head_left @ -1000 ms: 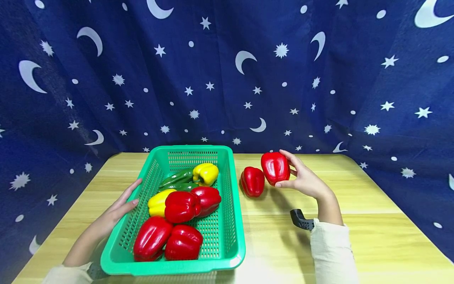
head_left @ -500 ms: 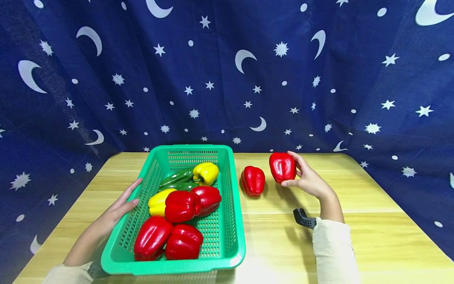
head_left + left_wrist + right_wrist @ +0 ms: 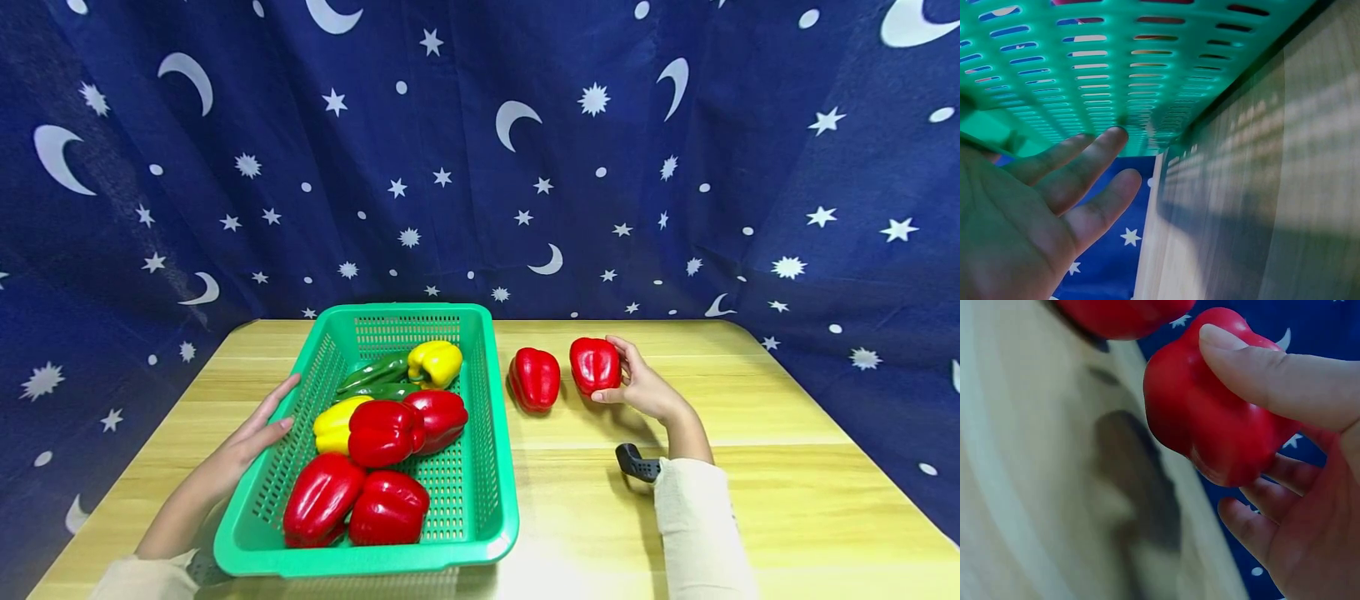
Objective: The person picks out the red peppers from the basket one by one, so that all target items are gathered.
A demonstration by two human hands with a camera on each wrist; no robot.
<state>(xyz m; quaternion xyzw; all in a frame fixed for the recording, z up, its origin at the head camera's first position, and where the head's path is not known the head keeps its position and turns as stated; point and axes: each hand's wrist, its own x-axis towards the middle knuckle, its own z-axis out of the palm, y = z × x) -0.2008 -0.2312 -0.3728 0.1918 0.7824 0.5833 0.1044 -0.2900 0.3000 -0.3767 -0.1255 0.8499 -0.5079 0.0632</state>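
Observation:
My right hand (image 3: 647,388) grips a red bell pepper (image 3: 595,366) between thumb and fingers, at the far right part of the table. In the right wrist view the thumb lies across this pepper (image 3: 1204,419), and its shadow falls apart from it on the wood. Just left of it a second red bell pepper (image 3: 535,380) rests on the table. My left hand (image 3: 243,446) rests against the left side of a green plastic basket (image 3: 504,467). Its fingers are extended along the slotted wall in the left wrist view, with the palm (image 3: 1010,231) showing.
Inside the basket lie several red bell peppers (image 3: 386,433), a yellow bell pepper (image 3: 435,364), another yellow pepper (image 3: 336,425) partly covered, and green peppers (image 3: 375,375). A blue curtain (image 3: 450,150) hangs behind the wooden table (image 3: 570,500). A black wrist mount (image 3: 637,463) sits by the right sleeve.
My right hand has carried its pepper rightward, away from the other red pepper, then lowered it toward the table. The left hand and basket have stayed in place.

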